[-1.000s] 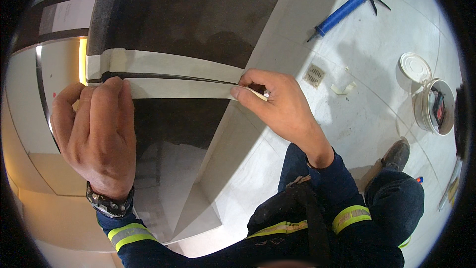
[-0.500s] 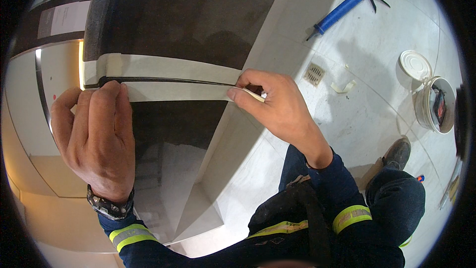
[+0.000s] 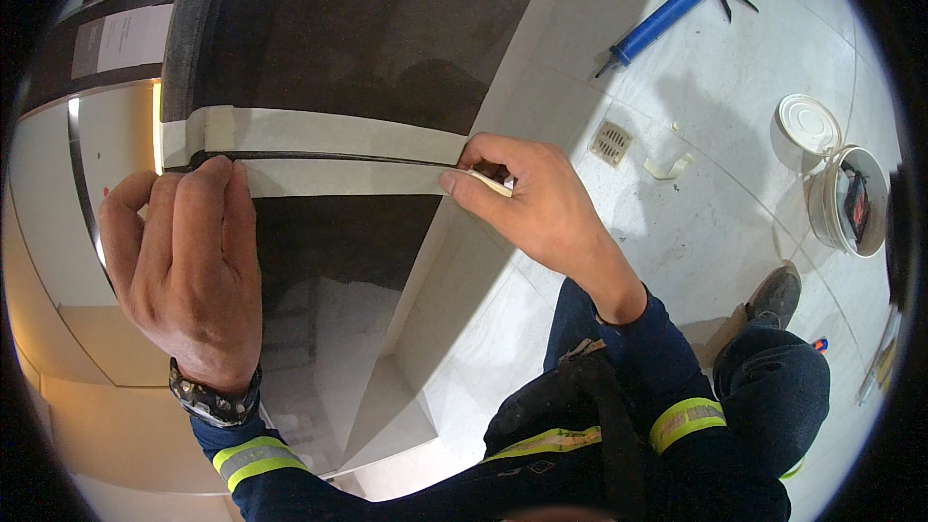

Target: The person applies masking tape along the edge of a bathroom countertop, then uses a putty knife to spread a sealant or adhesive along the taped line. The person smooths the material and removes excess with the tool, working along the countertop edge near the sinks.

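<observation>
Two pale strips of masking tape run side by side across a dark glossy panel: an upper strip point(image 3: 329, 129) and a lower strip point(image 3: 338, 177). Between them lies a narrow black seam point(image 3: 319, 156). My left hand point(image 3: 193, 251), fingers curled and bunched, holds the lower strip's left end at the panel's edge; its fingertips are partly hidden. At the other end, my right hand point(image 3: 527, 198) pinches the lower strip between thumb and forefinger, and a short folded end pokes out past the thumb. The strip is stretched straight between both hands.
A blue caulking gun point(image 3: 662, 21) lies on the tiled floor at the far right. Below it are a floor drain point(image 3: 612, 143) and a tape scrap point(image 3: 669, 168). A round white lid point(image 3: 810, 124) and an open bucket point(image 3: 826, 203) with items inside stand near my shoe point(image 3: 773, 296).
Hardly anything differs. Both hands keep their hold at the two ends of the lower tape strip, and the view has shifted very slightly.
</observation>
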Demonstrator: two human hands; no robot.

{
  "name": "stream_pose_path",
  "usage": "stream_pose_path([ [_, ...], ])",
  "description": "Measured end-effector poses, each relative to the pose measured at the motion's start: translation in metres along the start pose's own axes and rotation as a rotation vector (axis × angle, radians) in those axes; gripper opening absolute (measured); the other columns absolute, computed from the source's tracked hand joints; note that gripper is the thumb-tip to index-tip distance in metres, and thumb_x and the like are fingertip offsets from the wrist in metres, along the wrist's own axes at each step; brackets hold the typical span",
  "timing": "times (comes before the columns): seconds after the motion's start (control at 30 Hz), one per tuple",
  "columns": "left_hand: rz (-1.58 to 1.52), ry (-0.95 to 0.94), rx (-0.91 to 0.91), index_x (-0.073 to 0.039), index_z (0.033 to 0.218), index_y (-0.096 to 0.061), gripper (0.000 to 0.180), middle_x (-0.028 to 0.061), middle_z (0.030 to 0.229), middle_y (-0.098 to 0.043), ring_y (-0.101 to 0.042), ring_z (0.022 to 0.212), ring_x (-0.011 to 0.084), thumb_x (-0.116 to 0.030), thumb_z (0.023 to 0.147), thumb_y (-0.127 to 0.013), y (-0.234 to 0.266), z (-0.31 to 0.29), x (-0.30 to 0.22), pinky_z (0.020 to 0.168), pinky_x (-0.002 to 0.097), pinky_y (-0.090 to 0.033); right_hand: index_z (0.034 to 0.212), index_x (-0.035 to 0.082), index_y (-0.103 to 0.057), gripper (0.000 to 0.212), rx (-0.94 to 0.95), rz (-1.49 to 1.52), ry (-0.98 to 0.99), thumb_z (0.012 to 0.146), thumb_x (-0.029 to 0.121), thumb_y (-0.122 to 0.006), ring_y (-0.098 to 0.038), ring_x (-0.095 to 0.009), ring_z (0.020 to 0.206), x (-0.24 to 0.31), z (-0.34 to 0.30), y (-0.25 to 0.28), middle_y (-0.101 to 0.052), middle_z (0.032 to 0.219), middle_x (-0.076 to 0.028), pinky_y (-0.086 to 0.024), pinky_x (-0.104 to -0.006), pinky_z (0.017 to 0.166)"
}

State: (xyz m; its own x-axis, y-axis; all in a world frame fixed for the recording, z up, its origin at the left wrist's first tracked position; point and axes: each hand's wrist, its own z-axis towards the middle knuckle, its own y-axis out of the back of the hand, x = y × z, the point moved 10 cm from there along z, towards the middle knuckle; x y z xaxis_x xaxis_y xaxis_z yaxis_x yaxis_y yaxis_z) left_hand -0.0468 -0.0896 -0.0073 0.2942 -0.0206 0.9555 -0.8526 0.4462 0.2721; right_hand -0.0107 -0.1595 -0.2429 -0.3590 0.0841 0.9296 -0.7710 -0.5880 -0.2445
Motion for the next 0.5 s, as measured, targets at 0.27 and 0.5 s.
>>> stream_pose_path([
  [0.27,-0.013,-0.007,-0.006,-0.010,0.089,-0.073,0.015,0.0047,0.084,-0.072,-0.063,0.090,0.0234,-0.013,0.079,-0.084,0.0005,0.0000,0.0011,0.075,0.0374,-0.052,0.091,0.002,-0.074,0.034,0.035,0.099,0.006,0.093,0.035,-0.069,-0.060,-0.017,0.068,-0.0010,0.0003,-0.0017,-0.069,0.074,-0.010,-0.045,-0.0306,0.063],
  [0.5,-0.021,0.002,-0.008,-0.010,0.089,-0.073,0.015,0.0050,0.086,-0.072,-0.063,0.091,0.0244,-0.012,0.079,-0.083,0.0019,-0.0004,0.0026,0.075,0.0376,-0.052,0.093,0.002,-0.075,0.036,0.055,0.095,-0.014,0.093,0.037,-0.070,-0.062,-0.018,0.070,-0.0007,0.0006,-0.0036,-0.072,0.079,-0.011,-0.046,-0.0314,0.065],
])
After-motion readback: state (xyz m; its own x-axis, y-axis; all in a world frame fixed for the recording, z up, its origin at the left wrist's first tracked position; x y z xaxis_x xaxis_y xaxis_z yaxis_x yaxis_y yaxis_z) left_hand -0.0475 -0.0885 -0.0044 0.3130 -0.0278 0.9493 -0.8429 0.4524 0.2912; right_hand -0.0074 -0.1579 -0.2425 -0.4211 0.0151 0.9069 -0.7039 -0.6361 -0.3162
